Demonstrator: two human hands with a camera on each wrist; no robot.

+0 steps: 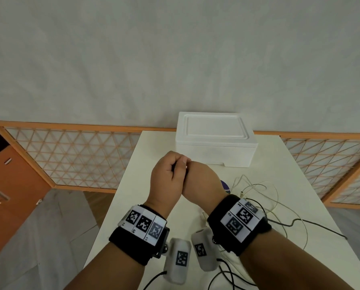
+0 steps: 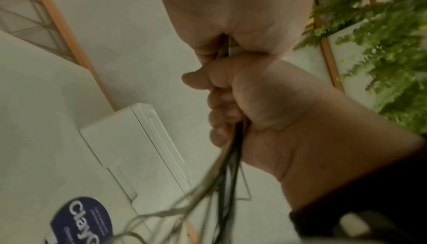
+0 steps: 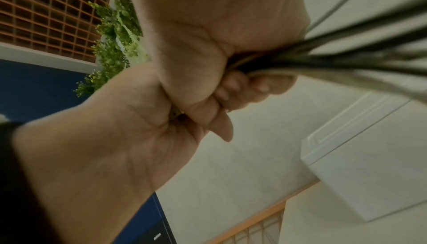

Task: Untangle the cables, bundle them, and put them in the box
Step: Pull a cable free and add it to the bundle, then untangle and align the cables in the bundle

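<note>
Both fists meet above the bench (image 1: 133, 185), the left hand (image 1: 166, 174) pressed against the right hand (image 1: 202, 178), fingers curled around something dark between them. A closed white box (image 1: 215, 141) sits just beyond. Loose white and black cables (image 1: 265, 197) sprawl on the bench to the right, trailing under the right wrist. Marker-covered wristbands (image 1: 143, 225) wrap both wrists.

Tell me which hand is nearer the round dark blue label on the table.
Right. The right hand hovers directly beside the round dark blue label; the left hand sits farther left, beyond the right.
</note>
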